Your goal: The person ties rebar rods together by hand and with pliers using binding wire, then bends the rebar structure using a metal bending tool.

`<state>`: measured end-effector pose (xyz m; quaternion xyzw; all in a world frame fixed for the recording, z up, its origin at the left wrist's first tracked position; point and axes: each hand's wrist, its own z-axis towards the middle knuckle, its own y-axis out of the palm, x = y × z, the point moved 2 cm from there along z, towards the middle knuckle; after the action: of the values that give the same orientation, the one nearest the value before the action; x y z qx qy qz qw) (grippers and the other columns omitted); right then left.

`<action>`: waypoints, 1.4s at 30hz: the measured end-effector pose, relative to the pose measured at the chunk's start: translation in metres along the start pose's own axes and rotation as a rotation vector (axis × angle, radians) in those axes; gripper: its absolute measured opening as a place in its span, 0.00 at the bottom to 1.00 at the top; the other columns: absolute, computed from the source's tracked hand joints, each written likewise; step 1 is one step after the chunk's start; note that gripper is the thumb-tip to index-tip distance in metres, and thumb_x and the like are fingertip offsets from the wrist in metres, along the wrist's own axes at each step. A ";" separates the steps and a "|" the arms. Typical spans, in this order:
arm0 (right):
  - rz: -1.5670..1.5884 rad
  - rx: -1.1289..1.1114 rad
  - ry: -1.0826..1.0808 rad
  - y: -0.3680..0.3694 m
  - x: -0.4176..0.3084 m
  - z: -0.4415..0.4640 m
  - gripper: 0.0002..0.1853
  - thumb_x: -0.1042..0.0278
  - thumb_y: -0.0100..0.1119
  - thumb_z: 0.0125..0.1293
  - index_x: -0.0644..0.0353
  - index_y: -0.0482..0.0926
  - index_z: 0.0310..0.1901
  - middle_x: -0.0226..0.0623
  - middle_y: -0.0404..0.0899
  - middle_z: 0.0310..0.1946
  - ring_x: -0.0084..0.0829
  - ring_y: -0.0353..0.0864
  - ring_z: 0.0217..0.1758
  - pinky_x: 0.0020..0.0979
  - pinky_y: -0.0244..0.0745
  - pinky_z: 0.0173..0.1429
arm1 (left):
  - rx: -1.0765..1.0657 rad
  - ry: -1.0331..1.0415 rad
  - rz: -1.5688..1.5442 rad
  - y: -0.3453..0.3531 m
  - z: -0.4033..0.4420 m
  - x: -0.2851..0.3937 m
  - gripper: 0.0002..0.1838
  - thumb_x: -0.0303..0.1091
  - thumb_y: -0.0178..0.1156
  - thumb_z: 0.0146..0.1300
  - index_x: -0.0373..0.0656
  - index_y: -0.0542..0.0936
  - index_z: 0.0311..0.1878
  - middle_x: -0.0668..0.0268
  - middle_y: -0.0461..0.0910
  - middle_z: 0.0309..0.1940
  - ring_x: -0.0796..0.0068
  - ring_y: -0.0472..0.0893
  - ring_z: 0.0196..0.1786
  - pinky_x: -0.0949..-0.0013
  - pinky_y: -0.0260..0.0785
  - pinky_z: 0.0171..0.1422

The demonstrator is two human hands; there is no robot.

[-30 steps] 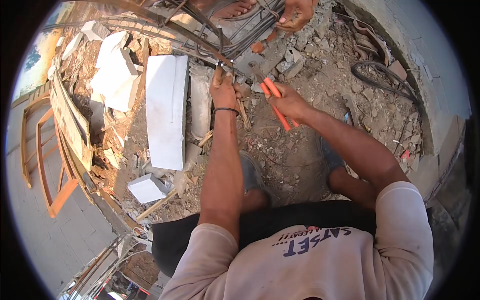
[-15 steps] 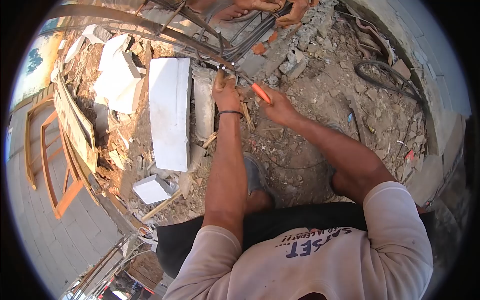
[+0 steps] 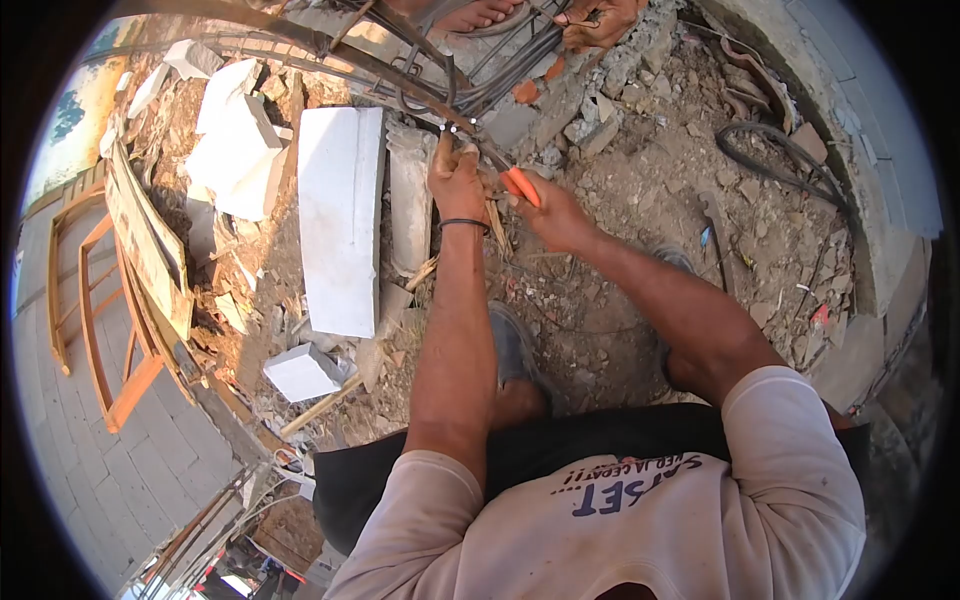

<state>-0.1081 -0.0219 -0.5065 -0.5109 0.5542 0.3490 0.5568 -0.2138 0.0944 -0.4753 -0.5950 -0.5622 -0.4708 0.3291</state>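
My right hand (image 3: 552, 212) is closed around the orange-handled pliers (image 3: 522, 187), whose two grips show slightly apart. The pliers' dark head points up and left, toward the end of a rusty steel bar frame (image 3: 400, 84). Right beside it, my left hand (image 3: 458, 178) is closed just below the bar ends, fingers pointing up; what it pinches is too small or hidden to make out. A dark band circles my left wrist. Several pale round spots lie just above my left fingertips, at the bars.
Another person's hand (image 3: 600, 22) and bare foot (image 3: 490, 14) are at the top, by a bundle of steel rods (image 3: 520, 62). White blocks (image 3: 340, 220) lie left, near wooden frames (image 3: 110, 330). A black hose (image 3: 775, 150) curls on rubble at right.
The orange grips now show as two parts, slightly spread. My hands stay almost in place. The other person's hands have shifted at the top, and more of the foot shows.
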 end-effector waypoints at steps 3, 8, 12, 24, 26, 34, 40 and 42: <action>0.230 -0.344 0.404 -0.013 -0.004 0.009 0.17 0.64 0.63 0.69 0.63 0.75 0.55 0.40 0.81 0.35 0.37 0.85 0.40 0.38 0.81 0.48 | 0.029 0.090 0.079 0.000 0.002 -0.012 0.30 0.32 0.63 0.67 0.32 0.66 0.69 0.64 0.75 0.37 0.80 0.74 0.24 0.73 0.70 0.23; 0.681 -0.517 0.696 -0.032 -0.004 0.010 0.14 0.59 0.64 0.69 0.60 0.76 0.48 0.30 0.77 0.30 0.28 0.82 0.33 0.35 0.82 0.42 | -0.100 -0.355 -0.122 0.027 -0.010 0.006 0.14 0.39 0.64 0.66 0.38 0.75 0.43 0.62 0.76 0.33 0.67 0.81 0.34 0.59 0.80 0.43; 0.787 -0.476 0.628 -0.047 0.023 -0.005 0.18 0.54 0.58 0.69 0.60 0.75 0.51 0.35 0.77 0.35 0.29 0.81 0.37 0.38 0.81 0.47 | -0.150 -0.336 -0.295 0.039 -0.002 -0.025 0.08 0.32 0.60 0.66 0.37 0.74 0.36 0.60 0.76 0.27 0.63 0.80 0.28 0.55 0.79 0.35; 0.432 -0.469 0.532 -0.043 -0.006 -0.023 0.21 0.59 0.64 0.66 0.65 0.76 0.53 0.37 0.79 0.32 0.41 0.82 0.34 0.42 0.79 0.45 | 0.006 -0.321 -0.070 0.048 -0.015 -0.011 0.14 0.40 0.65 0.67 0.41 0.72 0.38 0.66 0.74 0.23 0.70 0.77 0.23 0.61 0.74 0.25; 0.957 -0.732 0.810 -0.056 -0.016 -0.020 0.19 0.61 0.67 0.65 0.63 0.77 0.51 0.35 0.79 0.31 0.33 0.82 0.30 0.37 0.80 0.37 | -0.096 -0.442 -0.305 0.047 -0.016 -0.012 0.13 0.39 0.65 0.67 0.42 0.73 0.39 0.65 0.75 0.24 0.70 0.77 0.23 0.59 0.75 0.27; -0.387 -0.248 0.351 -0.052 -0.023 -0.023 0.24 0.64 0.70 0.60 0.66 0.72 0.53 0.36 0.79 0.31 0.36 0.81 0.32 0.38 0.77 0.38 | 0.141 -0.407 -0.367 0.079 -0.012 -0.028 0.12 0.36 0.61 0.70 0.44 0.71 0.32 0.65 0.73 0.21 0.67 0.77 0.22 0.55 0.76 0.29; 0.926 -0.740 0.774 -0.057 -0.017 -0.018 0.12 0.63 0.66 0.67 0.58 0.73 0.43 0.29 0.74 0.29 0.26 0.79 0.30 0.36 0.76 0.34 | -0.101 -0.547 -0.516 0.056 -0.034 0.007 0.11 0.38 0.66 0.65 0.42 0.78 0.39 0.64 0.79 0.26 0.67 0.81 0.29 0.55 0.80 0.36; 0.701 -0.677 0.772 -0.060 -0.028 -0.017 0.12 0.64 0.66 0.67 0.58 0.73 0.43 0.29 0.74 0.28 0.25 0.78 0.29 0.35 0.76 0.34 | -0.189 -0.541 -0.544 0.047 -0.022 -0.018 0.09 0.37 0.66 0.64 0.43 0.78 0.38 0.65 0.79 0.26 0.68 0.81 0.30 0.56 0.80 0.36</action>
<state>-0.0596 -0.0471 -0.4664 -0.5360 0.7091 0.4576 -0.0241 -0.1707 0.0610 -0.4783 -0.5547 -0.7199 -0.4165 -0.0239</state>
